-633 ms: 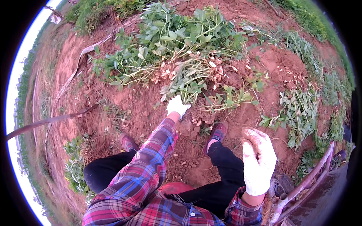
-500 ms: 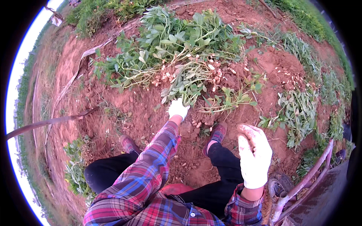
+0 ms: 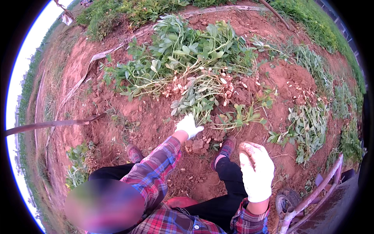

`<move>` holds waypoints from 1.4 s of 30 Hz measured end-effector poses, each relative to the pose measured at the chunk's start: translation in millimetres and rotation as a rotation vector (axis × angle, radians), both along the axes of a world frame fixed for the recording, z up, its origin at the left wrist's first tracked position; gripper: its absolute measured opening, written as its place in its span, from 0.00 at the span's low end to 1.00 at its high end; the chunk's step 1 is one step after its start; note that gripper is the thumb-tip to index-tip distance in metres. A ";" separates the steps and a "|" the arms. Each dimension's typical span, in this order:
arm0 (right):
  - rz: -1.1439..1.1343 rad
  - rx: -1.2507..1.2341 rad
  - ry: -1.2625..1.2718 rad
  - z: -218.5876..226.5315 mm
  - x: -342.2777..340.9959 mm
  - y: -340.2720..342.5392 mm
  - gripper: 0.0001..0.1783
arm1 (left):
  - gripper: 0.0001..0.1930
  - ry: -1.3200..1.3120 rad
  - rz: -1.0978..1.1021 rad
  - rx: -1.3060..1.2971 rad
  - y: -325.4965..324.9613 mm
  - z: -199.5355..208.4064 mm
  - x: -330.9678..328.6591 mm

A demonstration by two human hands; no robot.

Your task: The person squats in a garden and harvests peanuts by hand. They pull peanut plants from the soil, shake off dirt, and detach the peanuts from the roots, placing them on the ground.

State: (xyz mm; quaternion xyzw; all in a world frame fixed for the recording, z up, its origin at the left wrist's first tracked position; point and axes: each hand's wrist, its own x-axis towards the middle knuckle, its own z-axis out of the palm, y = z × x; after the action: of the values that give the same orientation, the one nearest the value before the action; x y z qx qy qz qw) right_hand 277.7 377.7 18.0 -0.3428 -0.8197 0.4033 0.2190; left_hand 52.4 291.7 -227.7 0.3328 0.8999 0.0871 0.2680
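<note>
My left hand (image 3: 188, 127), in a white glove, is at the near, leafy end of a peanut plant (image 3: 200, 93). Its thumb sticks out from the fingers, and leaves touch the glove. The plant lies on a larger heap of pulled peanut plants (image 3: 194, 43), where pale pods (image 3: 230, 87) show among the roots. Above my right knee, my right hand (image 3: 257, 171) is raised in a white glove with reddish soil on the fingertips. Its fingers curl in toward the thumb; whatever they may hold is hidden.
Loose pods (image 3: 206, 140) and soil clods lie before my feet. More pulled plants (image 3: 306, 128) with pods are at the right. A cart-like metal frame (image 3: 311, 195) with a wheel (image 3: 286, 202) stands at the lower right. From the left comes a long brown pole (image 3: 58, 124).
The view has shifted, so the scene sits lower. My left thumb now stands farther out from the plant's leaves. My right hand stays raised and curled.
</note>
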 end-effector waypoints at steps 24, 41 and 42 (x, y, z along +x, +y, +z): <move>0.141 0.187 -0.093 -2.3 -14.1 2.8 0.13 | 0.06 0.634 -0.580 0.257 152.5 -28.7 -89.5; 0.138 0.285 0.081 -11.8 -5.2 -16.6 0.07 | 0.12 0.895 -0.410 0.346 -8.3 194.5 -127.9; 0.141 0.294 0.077 -10.3 -5.6 -17.9 0.07 | 0.12 0.908 -0.424 0.312 -18.6 202.4 -125.6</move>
State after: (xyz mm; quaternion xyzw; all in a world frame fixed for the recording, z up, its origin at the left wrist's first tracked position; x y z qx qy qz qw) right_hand 272.1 359.8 7.6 -0.2330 -0.8828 0.3061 0.2695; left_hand -73.2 273.1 -25.3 0.5479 0.8146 0.0111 -0.1900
